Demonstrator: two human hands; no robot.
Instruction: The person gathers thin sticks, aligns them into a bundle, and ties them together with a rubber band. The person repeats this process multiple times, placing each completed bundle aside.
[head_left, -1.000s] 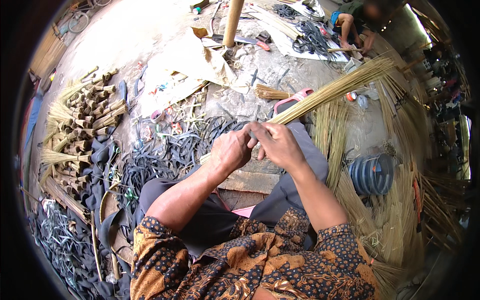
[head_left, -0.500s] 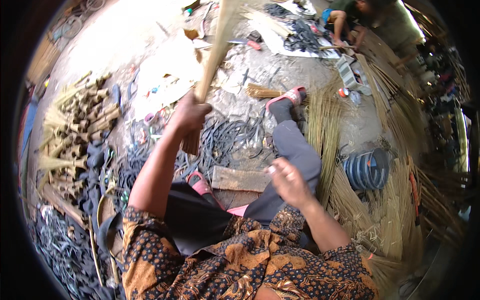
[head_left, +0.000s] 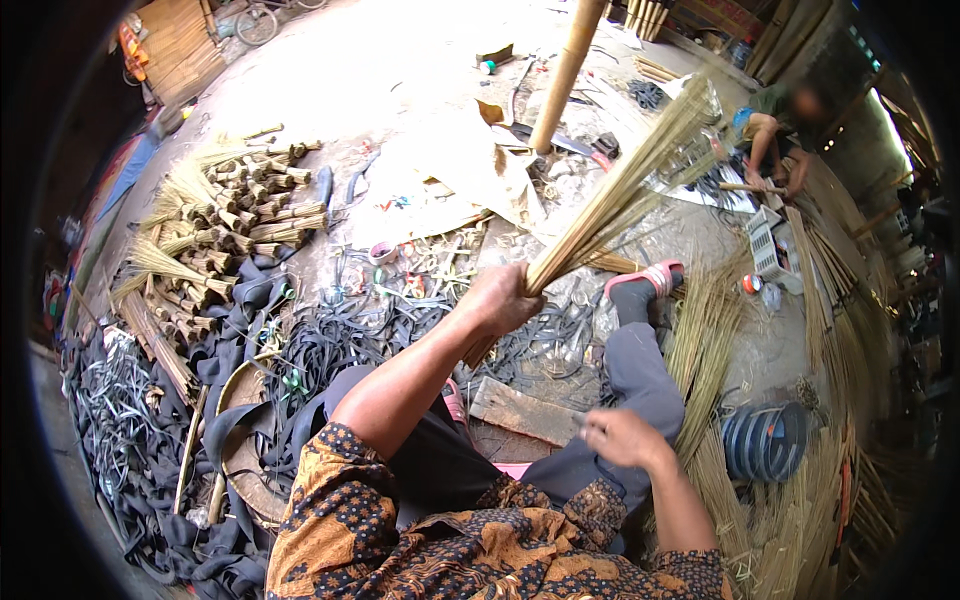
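My left hand (head_left: 503, 301) is closed round the narrow end of a bundle of thin straw-coloured sticks (head_left: 612, 200). The bundle slants up to the right, its loose tips fanning out and blurred, and a short butt end shows below my fist. Over my right thigh, my right hand (head_left: 628, 438) has its fingers curled together. A small greyish bit shows at its fingertips, too blurred to name. Just left of that hand lies a worn wooden board (head_left: 530, 412) between my legs, touching neither hand.
Many short tied stick bundles (head_left: 225, 225) are piled at the left. Black rubber strips (head_left: 340, 330) cover the ground before me. Long loose stalks (head_left: 705, 330) and a dark ribbed bucket (head_left: 765, 442) lie right. A bamboo post (head_left: 568, 75) stands ahead; another person (head_left: 775, 140) crouches far right.
The stick bundle has swung from nearly upright to slanting right, still in my left hand. My right hand has lowered and its fingers are more curled. The whole view has shifted.
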